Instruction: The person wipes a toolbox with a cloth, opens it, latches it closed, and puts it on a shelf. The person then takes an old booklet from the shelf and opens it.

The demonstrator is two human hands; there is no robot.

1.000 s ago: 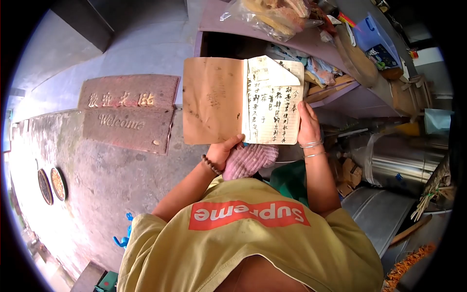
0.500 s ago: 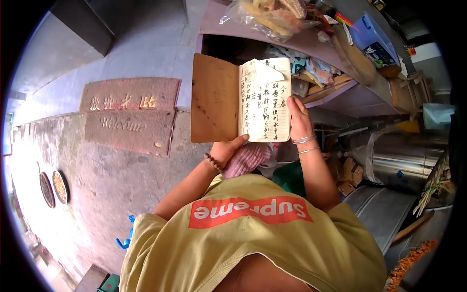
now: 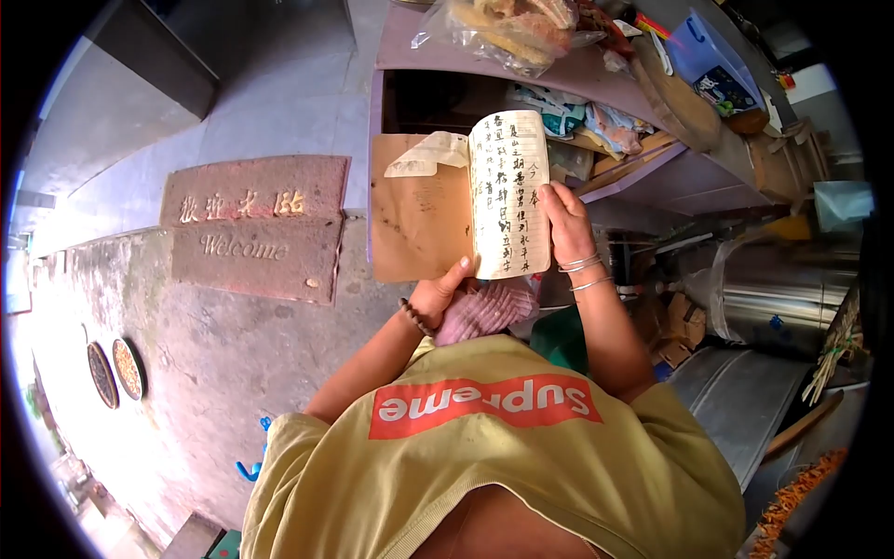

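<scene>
An open notebook (image 3: 510, 200) is held up in front of me, with columns of handwritten characters on its right page. Its brown cover (image 3: 419, 219) lies opened out to the left, with a torn white paper flap (image 3: 428, 154) folded over the upper part. My left hand (image 3: 441, 296), with a bead bracelet at the wrist, grips the bottom near the fold, thumb in front. Along the right edge, my right hand (image 3: 568, 225), wearing silver bangles, closes on the page side; its fingers behind the book are hidden. Pink ribbed cloth (image 3: 484, 312) shows just below the notebook.
A purple cabinet (image 3: 521, 79) stands ahead, bearing a clear plastic bag (image 3: 512, 33) and a blue bin (image 3: 712, 65); cloths fill its opening. On the left lie a welcome mat (image 3: 256, 228) and two round trays (image 3: 128, 368). A shiny metal drum (image 3: 782, 289) stands at right.
The torn paper flap has gone from the right page over to the left, onto the brown cover. More handwriting shows now. Both hands keep hold of the notebook, its cover sitting slightly lower.
</scene>
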